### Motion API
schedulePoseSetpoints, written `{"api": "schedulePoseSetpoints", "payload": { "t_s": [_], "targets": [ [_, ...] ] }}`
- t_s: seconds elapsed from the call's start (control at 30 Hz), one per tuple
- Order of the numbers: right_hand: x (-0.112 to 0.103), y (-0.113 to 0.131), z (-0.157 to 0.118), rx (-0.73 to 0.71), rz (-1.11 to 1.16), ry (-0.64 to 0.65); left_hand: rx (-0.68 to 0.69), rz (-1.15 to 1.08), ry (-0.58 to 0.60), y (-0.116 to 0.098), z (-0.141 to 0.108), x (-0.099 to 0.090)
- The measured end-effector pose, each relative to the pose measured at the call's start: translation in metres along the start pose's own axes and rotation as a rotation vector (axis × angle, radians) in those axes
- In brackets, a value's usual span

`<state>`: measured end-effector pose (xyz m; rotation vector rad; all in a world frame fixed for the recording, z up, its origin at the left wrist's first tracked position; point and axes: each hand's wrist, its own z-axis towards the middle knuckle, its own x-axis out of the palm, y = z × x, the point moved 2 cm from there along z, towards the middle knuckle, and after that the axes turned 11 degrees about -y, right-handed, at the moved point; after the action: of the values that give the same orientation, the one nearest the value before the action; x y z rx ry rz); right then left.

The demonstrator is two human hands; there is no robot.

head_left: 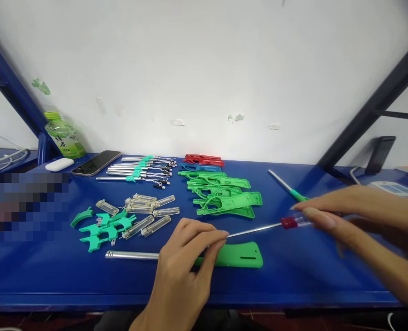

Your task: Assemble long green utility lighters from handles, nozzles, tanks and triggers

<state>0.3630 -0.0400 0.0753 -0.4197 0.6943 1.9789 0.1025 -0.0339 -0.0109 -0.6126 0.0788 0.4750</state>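
Note:
My left hand point(186, 266) is closed over the middle of a green handle point(240, 255), whose metal tube point(131, 255) points left. Its thumb and index finger pinch together at the tip of a screwdriver point(255, 230); anything tiny between them is hidden. My right hand point(345, 220) grips the screwdriver's clear and red grip between thumb and fingers, with the shaft slanting down to the left. Beyond the right hand lies another metal rod with a green end point(286, 186), partly covered by the fingers.
Green shells point(227, 202), red shells point(204, 160) and a blue shell point(198, 168) lie mid-table. Left are clear plastic pieces point(165, 212), teal parts point(102, 232), wired rods point(135, 172), a phone point(96, 163), a white case point(59, 165) and a bottle point(64, 138). A wall stands behind.

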Motion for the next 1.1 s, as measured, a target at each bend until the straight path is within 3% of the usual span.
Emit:
{"api": "schedulePoseSetpoints", "payload": {
  "t_s": [0.1,0.63,0.87,1.1],
  "targets": [
    [-0.001,-0.006,-0.004,-0.027,0.008,0.065,-0.001,-0.001,-0.011,0.0,-0.001,0.001],
    [-0.004,-0.007,-0.006,-0.167,0.071,0.084,-0.031,0.006,-0.006,0.001,-0.001,0.0],
    [0.001,0.007,-0.005,-0.18,0.116,0.04,-0.046,-0.005,0.011,0.001,-0.001,0.0],
    [-0.002,0.002,-0.005,-0.165,0.063,0.072,-0.063,-0.006,0.012,0.001,-0.002,0.001]
  ]
}}
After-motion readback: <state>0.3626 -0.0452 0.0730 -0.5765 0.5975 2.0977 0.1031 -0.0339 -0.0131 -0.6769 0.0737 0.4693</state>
